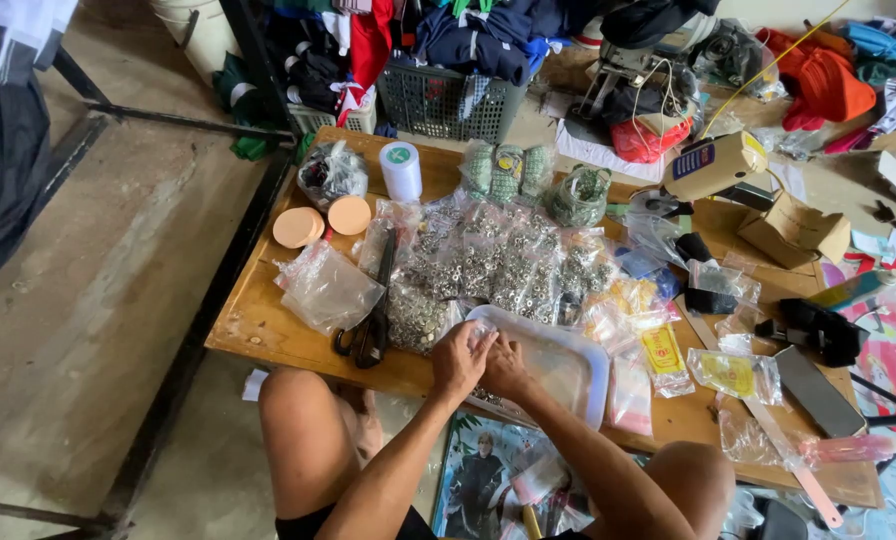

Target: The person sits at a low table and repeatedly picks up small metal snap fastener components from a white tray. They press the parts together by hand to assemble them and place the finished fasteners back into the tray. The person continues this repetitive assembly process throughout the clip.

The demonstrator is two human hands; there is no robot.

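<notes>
My left hand and my right hand meet at the near edge of a low wooden board. Both pinch a small clear plastic bag over the near left corner of a white rectangular tray. The bag's contents are too small to make out. Just beyond the hands lie several clear bags of small metal fasteners. Black scissors lie to the left of my left hand.
Two tan round lids, a white tape roll, empty plastic bags, yellow-labelled packets and cardboard boxes crowd the board. A grey basket of clothes stands behind. My bare knees sit under the near edge.
</notes>
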